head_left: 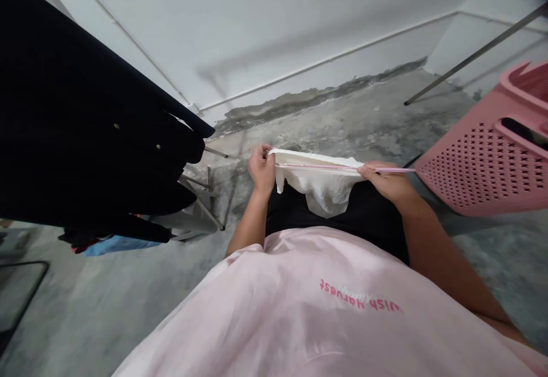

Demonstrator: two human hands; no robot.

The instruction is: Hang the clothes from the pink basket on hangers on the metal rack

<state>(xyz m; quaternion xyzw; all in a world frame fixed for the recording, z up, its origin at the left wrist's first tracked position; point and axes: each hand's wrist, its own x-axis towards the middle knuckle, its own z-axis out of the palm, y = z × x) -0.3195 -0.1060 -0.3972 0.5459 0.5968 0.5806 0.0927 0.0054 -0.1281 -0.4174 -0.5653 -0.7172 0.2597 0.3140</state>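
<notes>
Two closed grips, left hand [262, 170] pinching white cloth [327, 186], right hand [387, 183] holding pink rod [397, 170]

The pale pink fabric shirt [299, 325] reads "Wish Harvest" in deeper pink letters [340, 294], upside down in the head view; paler script [363, 296] overlapping them is illegible.

Gripping two-handed — well apart, near level, before the lap [381, 226].
Pinching with curled left hand [261, 167], at end of short-showing, bare left forearm [248, 223]; clasping with right hand [386, 183] — bare right forearm [432, 240] slanted from lower right.
</notes>
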